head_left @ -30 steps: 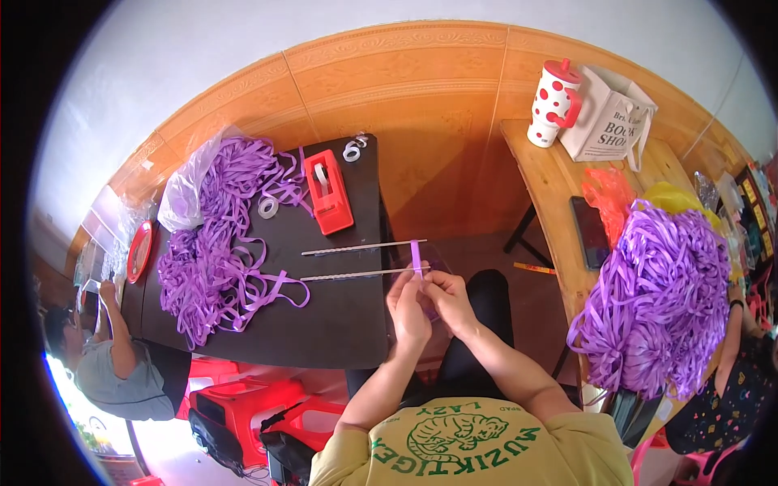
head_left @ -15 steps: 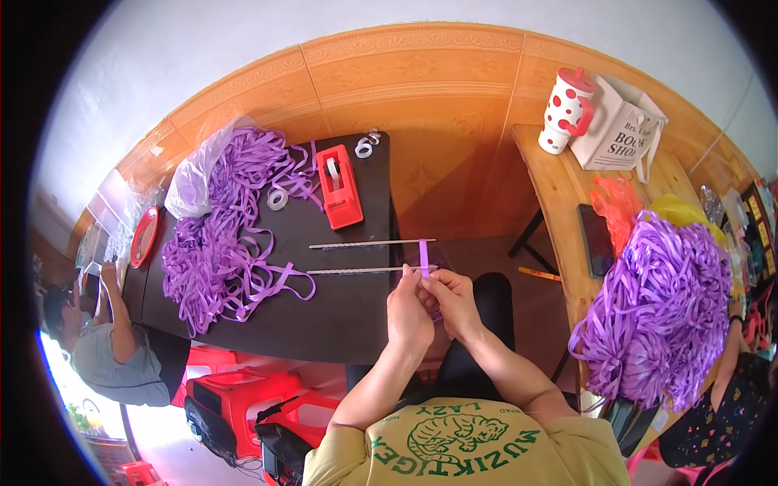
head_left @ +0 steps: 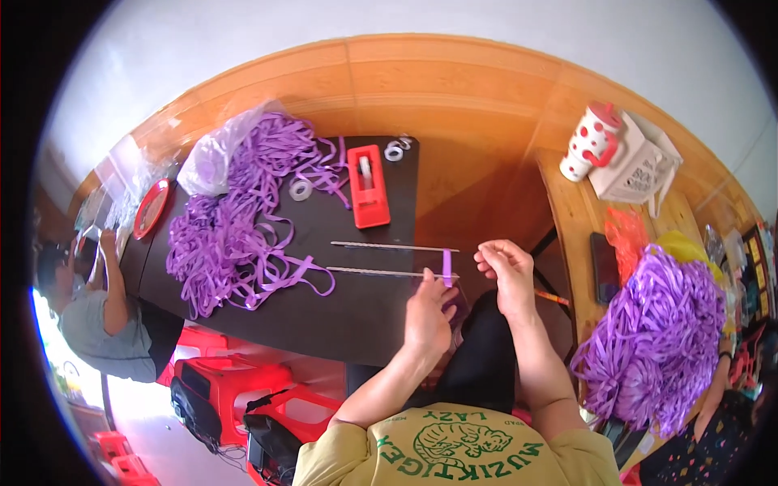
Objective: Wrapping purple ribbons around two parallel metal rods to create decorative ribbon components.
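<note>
Two thin twisted metal rods (head_left: pixel 381 271) lie side by side across the dark table's right edge, their ends jutting past it. A short purple ribbon (head_left: pixel 447 266) spans both rods near those ends. My left hand (head_left: pixel 429 316) is beside the nearer rod's end, fingers apart, fingertips at the ribbon's lower part; whether they touch it I cannot tell. My right hand (head_left: pixel 509 275) is raised to the right of the rods, away from the ribbon. Its fingers are curled with the tips together, and anything between them is too small to make out.
A tangled purple ribbon heap (head_left: pixel 219 251) and a red tape dispenser (head_left: pixel 369 186) occupy the dark table (head_left: pixel 348 316). At right, a wooden table (head_left: pixel 559 194) bears another ribbon pile (head_left: pixel 652 340), a phone (head_left: pixel 604 267) and a dotted tumbler (head_left: pixel 590 142). Red stools (head_left: pixel 235 389) stand below left; people sit at both sides.
My hands have parted: the right moved up and right off the ribbon, while the left loosened its fingers near the rod's end. The whole view has shifted slightly.
</note>
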`<state>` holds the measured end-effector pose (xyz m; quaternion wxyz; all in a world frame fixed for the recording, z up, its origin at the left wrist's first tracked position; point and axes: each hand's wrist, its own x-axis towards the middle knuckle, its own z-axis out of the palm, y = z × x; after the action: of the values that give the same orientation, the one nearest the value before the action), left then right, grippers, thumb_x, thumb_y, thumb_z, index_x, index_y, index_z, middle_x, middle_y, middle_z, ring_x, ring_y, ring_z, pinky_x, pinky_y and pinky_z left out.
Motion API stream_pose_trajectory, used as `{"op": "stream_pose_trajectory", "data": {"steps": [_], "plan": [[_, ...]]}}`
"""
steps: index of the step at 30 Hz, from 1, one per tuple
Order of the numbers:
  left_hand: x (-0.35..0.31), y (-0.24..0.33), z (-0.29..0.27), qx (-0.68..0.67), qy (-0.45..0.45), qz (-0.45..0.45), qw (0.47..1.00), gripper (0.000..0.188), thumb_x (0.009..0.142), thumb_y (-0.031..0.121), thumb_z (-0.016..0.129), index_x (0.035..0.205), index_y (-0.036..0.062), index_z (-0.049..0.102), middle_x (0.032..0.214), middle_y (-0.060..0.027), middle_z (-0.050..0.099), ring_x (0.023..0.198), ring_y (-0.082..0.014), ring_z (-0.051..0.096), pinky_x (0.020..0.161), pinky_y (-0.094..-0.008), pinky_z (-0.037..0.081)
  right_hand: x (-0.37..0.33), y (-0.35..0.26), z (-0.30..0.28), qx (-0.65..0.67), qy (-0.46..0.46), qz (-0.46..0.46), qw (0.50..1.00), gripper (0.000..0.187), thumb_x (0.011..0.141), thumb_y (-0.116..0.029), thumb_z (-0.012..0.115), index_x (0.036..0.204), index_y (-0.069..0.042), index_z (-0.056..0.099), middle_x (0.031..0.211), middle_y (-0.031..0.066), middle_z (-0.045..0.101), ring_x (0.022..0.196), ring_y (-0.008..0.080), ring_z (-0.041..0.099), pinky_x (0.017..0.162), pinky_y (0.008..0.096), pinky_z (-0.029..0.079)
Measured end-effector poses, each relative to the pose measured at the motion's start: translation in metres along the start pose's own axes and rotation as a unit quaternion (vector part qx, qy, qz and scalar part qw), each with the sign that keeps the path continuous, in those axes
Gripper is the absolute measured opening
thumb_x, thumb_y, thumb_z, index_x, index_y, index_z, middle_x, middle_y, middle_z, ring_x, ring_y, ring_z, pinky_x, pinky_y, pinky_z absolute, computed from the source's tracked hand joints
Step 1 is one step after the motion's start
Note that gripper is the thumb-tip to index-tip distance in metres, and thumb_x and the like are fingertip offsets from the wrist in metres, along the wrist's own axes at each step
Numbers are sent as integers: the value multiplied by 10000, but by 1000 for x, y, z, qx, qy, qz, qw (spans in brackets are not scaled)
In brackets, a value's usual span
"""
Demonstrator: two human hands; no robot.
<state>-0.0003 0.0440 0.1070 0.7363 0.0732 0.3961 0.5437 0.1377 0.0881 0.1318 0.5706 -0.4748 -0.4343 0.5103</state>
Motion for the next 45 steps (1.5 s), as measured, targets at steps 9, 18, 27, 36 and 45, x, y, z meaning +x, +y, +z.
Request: {"op": "stream_pose_trajectory", "data": {"steps": [9,18,27,36,45], "plan": [[-5,2,0,8,16,20,1000,544,919,496,461,1194,28,492,1191,-70,527,1075,-201,455,918,-383,280,102,-7,130,-140,-204,-42,968,174,847,-173,656,849,1,660,696,-9,578,636,38,470,552,206,352],[-1,0,2,-5,4,19,1000,398,948,416,452,1041,59,599,1028,-45,621,961,-164,528,846,-347,359,119,21,175,-210,-113,-47,970,177,800,-130,680,673,-21,622,607,-21,529,574,63,442,521,256,347],[4,-10,-7,-62,-26,62,996,290,959,274,430,1017,46,600,958,-61,638,836,-159,586,732,-293,437,65,-1,177,-196,-72,-206,956,192,731,-121,705,654,19,598,653,104,579,662,182,543,629,335,420],[-2,-8,-2,-73,-41,78,993,212,924,156,434,899,55,619,820,-58,647,670,-142,582,578,-265,402,65,27,150,-147,-129,15,981,170,781,-112,705,701,21,637,589,3,539,546,62,461,474,247,359],[1,-10,-3,-26,-2,72,997,184,926,221,496,909,87,620,870,-30,655,805,-148,590,700,-299,388,96,45,128,-210,-186,-184,942,124,778,-88,700,744,19,648,701,43,586,634,116,501,569,276,389]]}}
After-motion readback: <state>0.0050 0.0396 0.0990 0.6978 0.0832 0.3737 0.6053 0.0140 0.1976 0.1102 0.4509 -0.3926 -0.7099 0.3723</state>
